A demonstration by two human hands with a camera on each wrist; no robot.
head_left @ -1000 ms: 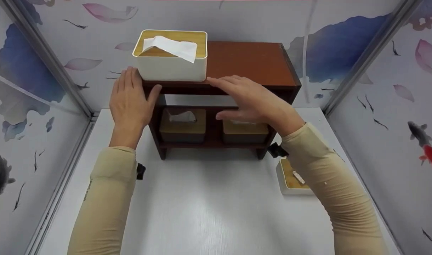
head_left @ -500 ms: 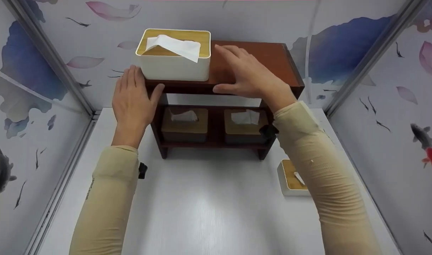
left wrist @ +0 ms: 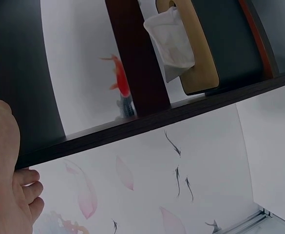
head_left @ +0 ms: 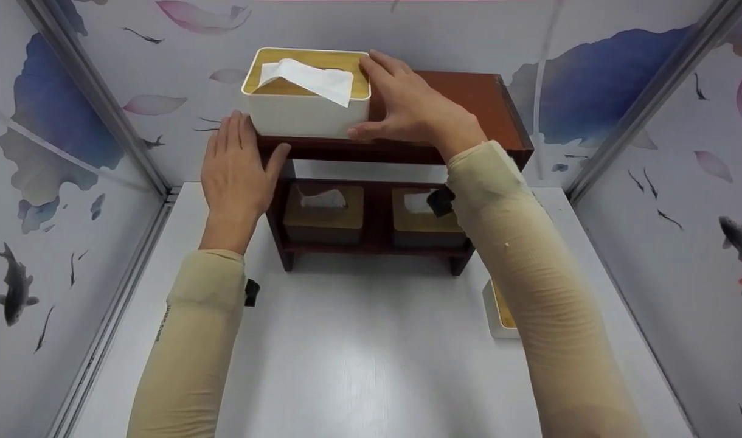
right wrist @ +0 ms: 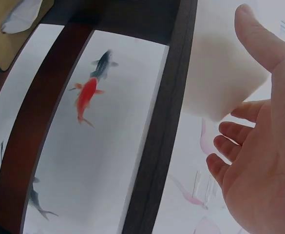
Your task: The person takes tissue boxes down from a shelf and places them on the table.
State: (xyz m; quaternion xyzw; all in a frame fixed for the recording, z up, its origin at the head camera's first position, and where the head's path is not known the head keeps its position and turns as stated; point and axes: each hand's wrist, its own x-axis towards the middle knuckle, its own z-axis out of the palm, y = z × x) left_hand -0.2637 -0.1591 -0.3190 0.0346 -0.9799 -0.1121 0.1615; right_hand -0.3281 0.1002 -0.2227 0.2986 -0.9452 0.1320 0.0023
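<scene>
A white tissue box [head_left: 310, 115] with a wooden lid and a tissue sticking out sits on the left part of a dark reddish-brown wooden shelf [head_left: 468, 100]. My left hand [head_left: 240, 176] rests at the shelf's left end beside the box, fingers straight and thumb at the front edge. At the box's right end is my right hand [head_left: 416, 109], its extended fingers along that side and its thumb at the front lower corner. The right wrist view shows the thumb and fingers spread apart near the pale box wall [right wrist: 220, 73].
Two tissue boxes, a left one [head_left: 322, 213] and a right one [head_left: 429, 228], stand on the lower shelf level. Another box [head_left: 497, 313] lies on the white table [head_left: 346, 340], partly behind the right sleeve. Printed panels [head_left: 638, 231] enclose the sides and back.
My right hand has risen from the shelf's front and moved back and left to the box's right end. The left hand stays by the shelf's left end; the view has shifted slightly.
</scene>
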